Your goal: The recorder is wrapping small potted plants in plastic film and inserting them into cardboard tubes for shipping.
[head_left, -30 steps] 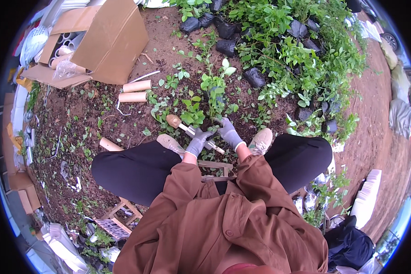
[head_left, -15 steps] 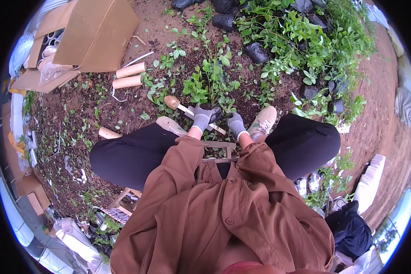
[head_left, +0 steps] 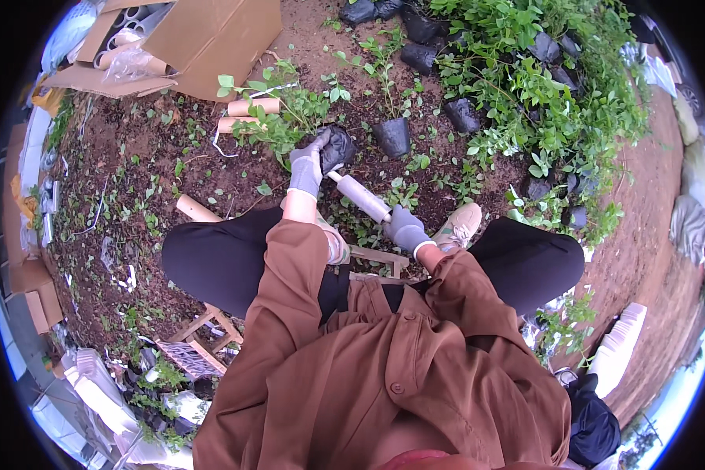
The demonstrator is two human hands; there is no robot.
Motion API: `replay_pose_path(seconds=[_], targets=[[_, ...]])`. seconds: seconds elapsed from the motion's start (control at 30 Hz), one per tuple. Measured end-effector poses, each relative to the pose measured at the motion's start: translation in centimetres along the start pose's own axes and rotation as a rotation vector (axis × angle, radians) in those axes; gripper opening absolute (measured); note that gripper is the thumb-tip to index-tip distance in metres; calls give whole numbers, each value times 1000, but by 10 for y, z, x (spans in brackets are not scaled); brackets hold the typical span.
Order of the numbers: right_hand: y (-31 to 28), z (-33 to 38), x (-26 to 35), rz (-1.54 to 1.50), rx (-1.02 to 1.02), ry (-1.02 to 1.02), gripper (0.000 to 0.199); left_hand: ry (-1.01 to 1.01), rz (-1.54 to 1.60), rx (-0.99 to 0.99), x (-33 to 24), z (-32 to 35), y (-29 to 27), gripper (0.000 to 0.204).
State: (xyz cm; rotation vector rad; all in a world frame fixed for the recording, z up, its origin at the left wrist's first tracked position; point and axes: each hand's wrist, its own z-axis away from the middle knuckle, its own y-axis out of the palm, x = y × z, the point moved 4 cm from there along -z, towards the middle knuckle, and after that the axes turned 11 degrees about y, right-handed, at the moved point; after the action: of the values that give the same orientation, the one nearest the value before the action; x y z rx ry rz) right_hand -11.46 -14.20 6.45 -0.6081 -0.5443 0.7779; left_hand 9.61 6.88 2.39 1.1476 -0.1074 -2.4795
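Observation:
My gloved left hand (head_left: 307,166) is closed around a black nursery bag (head_left: 338,147). The bag is tipped over, with its leafy green plant (head_left: 294,110) leaning to the left. In my gloved right hand (head_left: 406,230) is a pale roller-like cylinder (head_left: 362,197) with a thin light stick at its far end. That end points up-left and meets or nearly meets the underside of the bag; I cannot tell which. Beyond my hands, a second black nursery bag (head_left: 392,138) stands upright with a small plant in it.
An open cardboard box (head_left: 223,51) of tubes stands at the far left. Cardboard tubes (head_left: 247,116) lie near it, another tube (head_left: 197,209) by my left knee. Several bagged plants (head_left: 517,94) crowd the far right. Leaves litter the soil. A wooden frame (head_left: 380,258) is between my feet.
Both hands have moved; my left went up and left with the bag, now tipped. The cylinder is now in my right hand. A bagged plant stands upright beyond them.

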Motion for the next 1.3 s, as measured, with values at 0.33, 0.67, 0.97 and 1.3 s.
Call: replay_pose_path(seconds=[0.33, 0.67, 0.97, 1.3], targets=[[-56, 85, -94, -1305, 745, 539, 47, -133, -90, -257, 57, 75, 18, 50], [-19, 53, -31, -1149, 420, 361, 57, -30, -105, -227, 110, 54, 5, 54], [-22, 11, 50, -1017, -163, -298, 41, 394, -537, -207, 142, 31, 4, 59], [0, 12, 63, -1116, -21, -139, 45, 419, -96, -521, 109, 117, -12, 61]])
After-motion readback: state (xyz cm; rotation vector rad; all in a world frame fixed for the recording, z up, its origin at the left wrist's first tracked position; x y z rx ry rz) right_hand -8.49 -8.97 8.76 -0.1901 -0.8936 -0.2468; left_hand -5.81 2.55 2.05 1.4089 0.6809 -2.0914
